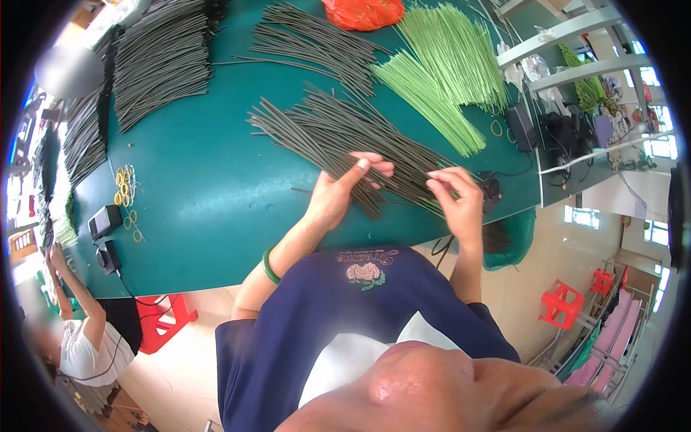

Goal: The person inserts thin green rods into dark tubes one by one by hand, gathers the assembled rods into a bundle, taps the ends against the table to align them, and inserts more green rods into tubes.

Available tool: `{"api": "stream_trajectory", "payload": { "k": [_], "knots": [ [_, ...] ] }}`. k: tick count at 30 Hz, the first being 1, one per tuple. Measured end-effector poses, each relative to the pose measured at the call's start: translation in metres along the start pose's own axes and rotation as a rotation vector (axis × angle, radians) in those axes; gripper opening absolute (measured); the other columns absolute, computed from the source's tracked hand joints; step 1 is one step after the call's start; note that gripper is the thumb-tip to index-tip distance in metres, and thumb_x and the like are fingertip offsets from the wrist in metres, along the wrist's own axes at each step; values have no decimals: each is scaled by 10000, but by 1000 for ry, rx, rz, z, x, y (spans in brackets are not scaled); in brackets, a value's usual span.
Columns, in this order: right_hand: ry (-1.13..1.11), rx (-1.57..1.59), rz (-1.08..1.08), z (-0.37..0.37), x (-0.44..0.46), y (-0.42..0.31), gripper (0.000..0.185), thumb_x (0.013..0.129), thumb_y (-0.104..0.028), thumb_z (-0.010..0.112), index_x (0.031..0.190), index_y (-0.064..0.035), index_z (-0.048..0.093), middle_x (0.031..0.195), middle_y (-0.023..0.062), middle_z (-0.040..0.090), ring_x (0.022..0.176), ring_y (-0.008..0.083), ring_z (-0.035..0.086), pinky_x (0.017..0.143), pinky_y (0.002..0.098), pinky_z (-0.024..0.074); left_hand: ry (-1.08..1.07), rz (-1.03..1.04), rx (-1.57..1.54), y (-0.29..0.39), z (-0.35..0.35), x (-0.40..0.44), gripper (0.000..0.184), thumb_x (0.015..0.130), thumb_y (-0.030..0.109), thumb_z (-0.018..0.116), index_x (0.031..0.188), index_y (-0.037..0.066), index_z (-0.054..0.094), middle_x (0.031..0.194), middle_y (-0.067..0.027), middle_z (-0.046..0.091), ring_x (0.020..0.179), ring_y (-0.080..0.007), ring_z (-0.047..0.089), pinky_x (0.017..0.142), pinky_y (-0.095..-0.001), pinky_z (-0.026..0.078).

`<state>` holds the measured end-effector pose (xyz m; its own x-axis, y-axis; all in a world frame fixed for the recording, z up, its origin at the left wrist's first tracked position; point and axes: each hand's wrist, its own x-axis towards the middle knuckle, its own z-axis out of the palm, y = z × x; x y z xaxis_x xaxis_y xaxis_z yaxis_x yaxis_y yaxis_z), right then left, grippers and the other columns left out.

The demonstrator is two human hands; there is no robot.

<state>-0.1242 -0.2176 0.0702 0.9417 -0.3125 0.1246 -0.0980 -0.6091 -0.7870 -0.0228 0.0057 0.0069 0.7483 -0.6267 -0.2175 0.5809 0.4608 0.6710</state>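
Note:
My left hand (pixel 337 193), with a green bangle on its wrist, is closed around a bundle of thin dark stems (pixel 306 140), thumb on top and fingers underneath. The bundle slants over a larger pile of dark stems (pixel 392 140) on the green table. At the near right end of that pile, my right hand (pixel 461 198) has its thumb and fingertips pinched together. What lies between those fingertips is too small to make out. A few green stem ends show beside the pile, close to the right fingers.
Light green stems (pixel 450 61) lie at the back right, beside a red plastic bag (pixel 363 11). More dark stems (pixel 162 61) cover the back left. Rubber bands (pixel 124 186) and a black box (pixel 104 222) lie left. Another person (pixel 93 345) works at the far left.

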Motion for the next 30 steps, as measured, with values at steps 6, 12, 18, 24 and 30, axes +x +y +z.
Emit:
{"api": "stream_trajectory", "payload": {
  "k": [6,12,18,24,30],
  "knots": [
    [50,-242,-13,-32,43,36,151,905,-144,763,1031,-61,767,999,73,726,926,232,657,802,360,528,47,-62,-221,3,5,0,259,1057,83,537,1302,-1,552,934,-101,655,1036,-325,717,981,-514,604],
    [-23,-431,-206,9,119,80,99,924,-133,711,951,-37,710,942,139,697,905,349,655,823,420,516,-2,-70,-279,5,-2,3,414,1011,8,559,1415,-13,471,1040,-142,668,1042,-325,706,991,-518,592],
    [-61,-377,-199,8,142,107,129,913,-154,725,933,-27,717,877,166,699,794,341,678,734,409,535,-47,-12,-310,-6,-9,10,346,1038,19,545,1376,-29,488,1249,-218,670,1094,-311,700,974,-465,592],
    [-101,-460,-184,4,146,85,143,930,-144,705,962,-6,729,860,110,707,760,227,661,747,364,533,-54,-44,-337,0,-19,10,252,1069,65,517,1310,-7,519,1226,-207,673,1101,-290,705,963,-437,605],
    [-166,-540,-139,7,149,93,160,950,-162,668,963,-7,706,878,137,683,777,271,651,759,394,521,-25,-60,-365,3,-11,7,373,1019,-44,460,1387,23,473,1075,-133,664,1094,-287,704,937,-436,610]
  ]
}}
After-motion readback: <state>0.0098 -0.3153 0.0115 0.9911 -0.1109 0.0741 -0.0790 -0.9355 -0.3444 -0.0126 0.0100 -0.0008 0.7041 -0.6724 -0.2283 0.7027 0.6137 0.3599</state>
